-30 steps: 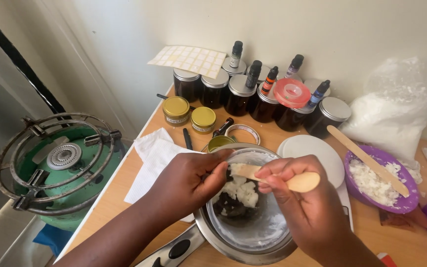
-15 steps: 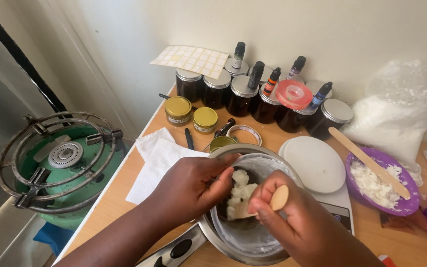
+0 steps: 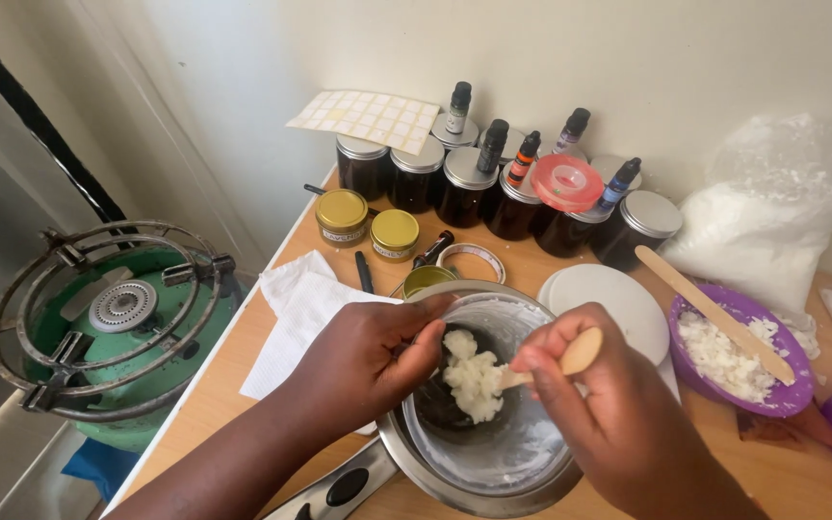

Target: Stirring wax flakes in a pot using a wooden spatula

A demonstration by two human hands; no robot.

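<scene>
Two hands: both work inside one pot (image 3: 532,477), a steel one with a clear bowl (image 3: 522,424) nested in it.
Right hand (image 3: 594,395): fingers curled tight round the handle of a wooden stick (image 3: 570,354); the rounded end pokes out above the knuckles and the blade runs down and left from the fist into the bowl.
Left hand (image 3: 363,356): fingers bent and closed over the near-left rim, thumb tip just inside it; whether it pinches the bowl alone or bowl and pot together cannot be told.
Wax lump (image 3: 474,377): a pale, crumbly mass sitting on the stick's blade, between the two hands and just right of the left thumb, over a dark patch at the bowl's bottom.
Pose: right wrist cocked, forearm coming in from the lower right; left forearm crossing from the lower left, hand steadying.
Risk, spill: the lump looks loosely balanced, so a sharp push from the right fist could flick bits over the rim toward the white tissue (image 3: 300,308) left of the left hand.
Risk, tipping: the bowl sits loose in the pot; if the left-hand hold slackens, levering with the stick could rock it.
Risk, neighbours: beyond the right knuckles lie a white lid (image 3: 618,303) and a purple bowl (image 3: 739,371) of flakes, near enough for an elbow swing to knock.
</scene>
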